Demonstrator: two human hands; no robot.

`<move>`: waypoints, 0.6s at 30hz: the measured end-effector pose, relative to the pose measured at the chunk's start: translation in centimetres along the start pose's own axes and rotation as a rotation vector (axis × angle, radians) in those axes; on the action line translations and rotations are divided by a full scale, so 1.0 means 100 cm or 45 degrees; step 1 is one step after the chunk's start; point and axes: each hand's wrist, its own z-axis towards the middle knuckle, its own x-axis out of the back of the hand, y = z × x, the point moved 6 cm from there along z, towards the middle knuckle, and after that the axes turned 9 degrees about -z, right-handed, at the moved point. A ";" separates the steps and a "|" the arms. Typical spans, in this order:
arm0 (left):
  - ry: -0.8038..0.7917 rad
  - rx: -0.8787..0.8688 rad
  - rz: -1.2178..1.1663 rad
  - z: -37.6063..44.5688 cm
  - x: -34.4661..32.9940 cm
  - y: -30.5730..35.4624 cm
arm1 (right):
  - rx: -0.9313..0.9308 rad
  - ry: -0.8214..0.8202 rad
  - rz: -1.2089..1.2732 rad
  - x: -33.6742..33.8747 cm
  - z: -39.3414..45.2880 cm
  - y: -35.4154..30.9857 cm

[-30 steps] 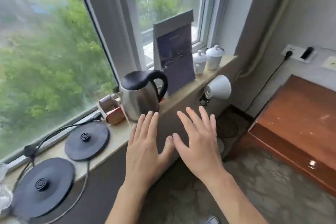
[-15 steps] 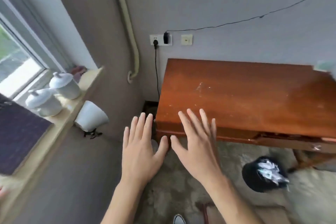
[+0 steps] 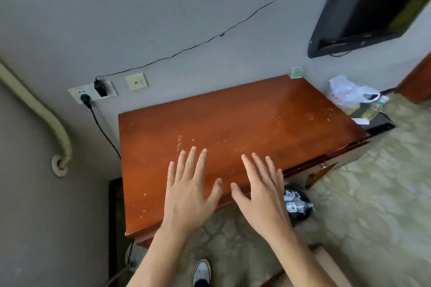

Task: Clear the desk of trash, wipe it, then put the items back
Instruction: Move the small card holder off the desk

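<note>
A reddish-brown wooden desk (image 3: 233,123) stands against the grey wall, its top bare apart from pale specks and scuffs. My left hand (image 3: 190,191) and my right hand (image 3: 263,196) are held out flat over its near edge, side by side, fingers straight and spread, holding nothing. A small green and white box (image 3: 296,72) sits at the desk's far right corner against the wall. Under the desk's right front, a black bin (image 3: 297,204) holds crumpled white trash.
A white plastic bag (image 3: 349,92) and a bottle (image 3: 373,109) lie on a low black stand right of the desk. A black TV (image 3: 368,7) hangs top right. Wall sockets (image 3: 93,92) with a plugged cable are at left. Patterned carpet (image 3: 373,193) covers the floor.
My view has swung right from the windowsill with the kettle to the desk, which now fills the middle. Both hands stay flat and empty, and are now over the desk top.
</note>
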 end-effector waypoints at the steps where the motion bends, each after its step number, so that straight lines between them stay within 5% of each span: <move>1: -0.026 -0.037 0.002 0.015 -0.006 0.003 | -0.039 0.006 0.000 0.000 0.009 0.006; 18: -0.347 -0.434 0.026 0.252 -0.146 0.108 | -0.478 -0.040 -0.063 0.015 0.169 0.194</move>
